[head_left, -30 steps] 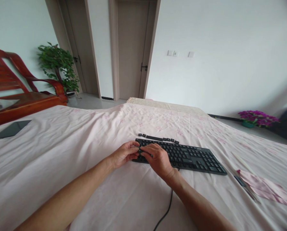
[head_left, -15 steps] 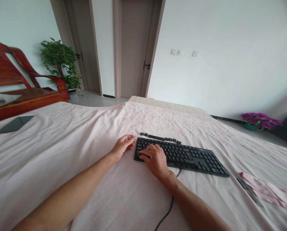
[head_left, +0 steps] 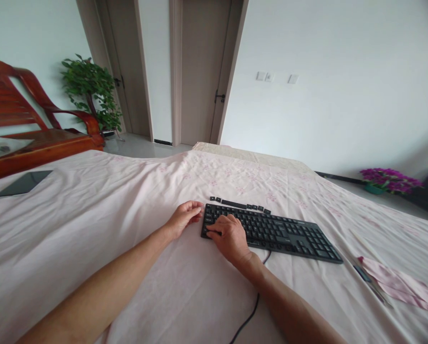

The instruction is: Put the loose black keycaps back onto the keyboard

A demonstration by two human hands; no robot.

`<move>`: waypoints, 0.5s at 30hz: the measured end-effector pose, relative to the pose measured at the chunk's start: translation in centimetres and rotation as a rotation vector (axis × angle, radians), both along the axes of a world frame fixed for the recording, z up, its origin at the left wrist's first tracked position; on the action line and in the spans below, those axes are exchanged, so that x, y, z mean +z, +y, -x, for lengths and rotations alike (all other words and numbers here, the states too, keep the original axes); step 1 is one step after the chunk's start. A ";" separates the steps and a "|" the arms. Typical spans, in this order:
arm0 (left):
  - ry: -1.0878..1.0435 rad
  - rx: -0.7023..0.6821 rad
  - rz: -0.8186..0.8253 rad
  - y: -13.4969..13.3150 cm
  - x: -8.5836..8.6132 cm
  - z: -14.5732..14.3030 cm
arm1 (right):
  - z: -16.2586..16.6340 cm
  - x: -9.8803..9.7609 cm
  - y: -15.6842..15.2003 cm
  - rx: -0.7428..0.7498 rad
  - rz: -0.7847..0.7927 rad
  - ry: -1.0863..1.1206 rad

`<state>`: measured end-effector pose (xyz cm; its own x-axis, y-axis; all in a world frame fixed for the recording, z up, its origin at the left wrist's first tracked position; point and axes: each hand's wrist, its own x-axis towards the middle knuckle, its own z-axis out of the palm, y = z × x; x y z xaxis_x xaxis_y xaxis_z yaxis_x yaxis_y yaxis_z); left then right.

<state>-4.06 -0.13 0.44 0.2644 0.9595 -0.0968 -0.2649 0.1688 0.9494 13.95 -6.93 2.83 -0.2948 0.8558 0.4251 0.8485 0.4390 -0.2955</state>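
Note:
A black keyboard (head_left: 293, 235) lies on the pink bedsheet, its cable running toward me. My right hand (head_left: 230, 235) rests over its left end, thumb and forefinger pinched at a keycap (head_left: 204, 230) in the near left corner; the fingertips partly cover it. Beside the left edge is my left hand (head_left: 185, 217), its thumb and forefinger drawn together; anything between them is hidden. Behind the keyboard lies a row of loose keycaps: a long space bar (head_left: 234, 204), two small keycaps (head_left: 215, 198) to its left and several keycaps (head_left: 258, 208) to its right.
At right lie a pink cloth (head_left: 400, 283), a small dark-handled tool (head_left: 362, 274) and a pale thin stick (head_left: 360, 241). A dark flat tablet-like slab (head_left: 24, 183) is at far left. Beyond the bed stand a wooden chair (head_left: 38, 138), a potted plant (head_left: 92, 88) and purple flowers (head_left: 391, 180).
My right thumb and forefinger have drawn closer together at the corner keycap. My left hand stays beside the keyboard's edge, and the loose keycaps lie as before. The view has shifted slightly.

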 end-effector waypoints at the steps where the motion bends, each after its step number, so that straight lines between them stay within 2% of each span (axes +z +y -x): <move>1: 0.008 -0.004 -0.006 0.0 0.0 0.0 | 0.1 0.1 0.0 0.000 0.006 -0.004; 9: 0.134 -0.034 -0.128 -0.3 0.0 -0.6 | 0.6 0.6 -0.2 0.021 0.018 -0.096; 15: 0.234 -0.134 -0.198 -0.2 0.4 -0.2 | 0.7 0.2 -0.9 0.033 -0.042 -0.185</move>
<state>-3.89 -0.37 0.84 0.3818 0.9241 0.0149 -0.0240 -0.0062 0.9997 13.27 -7.80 3.07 -0.3991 0.8270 0.3960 0.8714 0.4765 -0.1168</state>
